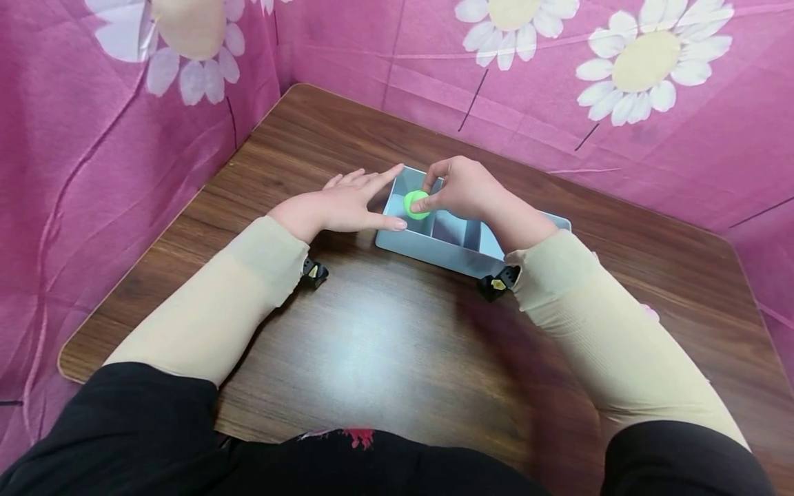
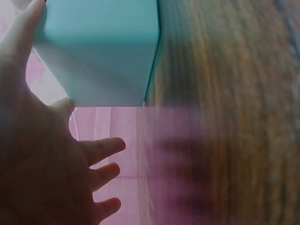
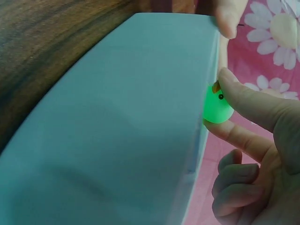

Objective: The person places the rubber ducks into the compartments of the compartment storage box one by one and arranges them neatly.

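Taking the middle of the pale blue tray [image 1: 428, 252] as the clock's centre in the head view, a cream sleeve [image 1: 214, 293] reaches in from between eight and nine. The left hand [image 1: 349, 204] lies at nine, its fingers spread wide, thumb and index finger touching the tray's left end. The tray sits on the brown table [image 1: 360, 372], dividers splitting it into compartments. Between nine and ten, at the leftmost compartment, is a small green toy [image 3: 218, 109] with a dark eye, partly above the rim; whether it meets the floor cannot be told. The right hand [image 1: 465, 187], near twelve, pinches it between thumb and index finger, the other fingers curled. A pink cloth [image 1: 397, 69] with daisies hangs beyond, around eleven to one.
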`<state>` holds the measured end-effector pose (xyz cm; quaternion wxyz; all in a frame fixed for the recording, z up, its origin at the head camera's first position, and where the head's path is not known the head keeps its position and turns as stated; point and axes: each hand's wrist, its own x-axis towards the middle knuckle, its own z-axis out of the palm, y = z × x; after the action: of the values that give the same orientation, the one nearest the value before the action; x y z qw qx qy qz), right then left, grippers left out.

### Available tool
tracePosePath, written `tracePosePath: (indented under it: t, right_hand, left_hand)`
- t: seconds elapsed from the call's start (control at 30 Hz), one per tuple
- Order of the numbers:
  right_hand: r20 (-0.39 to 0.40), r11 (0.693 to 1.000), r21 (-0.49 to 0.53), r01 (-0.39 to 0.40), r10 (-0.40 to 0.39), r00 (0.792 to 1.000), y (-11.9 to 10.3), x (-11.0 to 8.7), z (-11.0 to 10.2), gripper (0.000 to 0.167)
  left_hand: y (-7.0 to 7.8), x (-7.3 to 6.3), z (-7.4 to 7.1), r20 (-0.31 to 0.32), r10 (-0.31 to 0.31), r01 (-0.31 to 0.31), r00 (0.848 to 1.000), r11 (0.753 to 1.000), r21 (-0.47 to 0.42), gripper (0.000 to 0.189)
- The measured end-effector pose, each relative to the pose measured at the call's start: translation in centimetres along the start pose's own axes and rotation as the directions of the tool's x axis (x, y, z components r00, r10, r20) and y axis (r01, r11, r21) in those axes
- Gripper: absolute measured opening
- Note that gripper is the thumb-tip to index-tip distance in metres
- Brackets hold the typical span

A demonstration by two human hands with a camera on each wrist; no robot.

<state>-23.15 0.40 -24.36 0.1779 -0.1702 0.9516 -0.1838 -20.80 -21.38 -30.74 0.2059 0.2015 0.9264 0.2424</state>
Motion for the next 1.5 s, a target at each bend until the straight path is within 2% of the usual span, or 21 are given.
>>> tracePosePath:
  t: [0.2,0.77,0.97,1.17,1.5]
  right_hand:
    - [-0.017,0.999,0.025,-0.031,0.031,0.999,0.4,0.2,0.7,0.033]
    - [-0.015,0.996,-0.005,-0.09,0.09,0.996,0.7,0.6,2.2,0.035]
    - [-0.002,0.996,-0.028,-0.084,0.084,0.996,0.8,0.8,2.5,0.037]
    - [-0.022,0.996,-0.048,-0.079,0.078,0.997,0.6,0.8,2.8,0.034]
    - [-0.04,0.992,-0.057,-0.109,0.106,0.994,0.4,0.8,3.1,0.034]
  left_hand:
    - [0.2,-0.1,-0.1,-0.009,0.009,-0.009,1.0,1.0,-0.002,0.104]
    - [0.3,-0.5,-0.1,-0.011,0.008,-0.008,1.0,1.0,-0.002,0.102]
    - [0.5,-0.6,-0.2,-0.008,0.009,-0.009,1.0,1.0,-0.008,0.102]
    - [0.6,-0.7,-0.2,-0.01,0.01,-0.01,1.0,1.0,-0.011,0.101]
    - [0.4,-0.7,-0.2,-0.023,0.018,-0.019,1.0,1.0,-0.01,0.102]
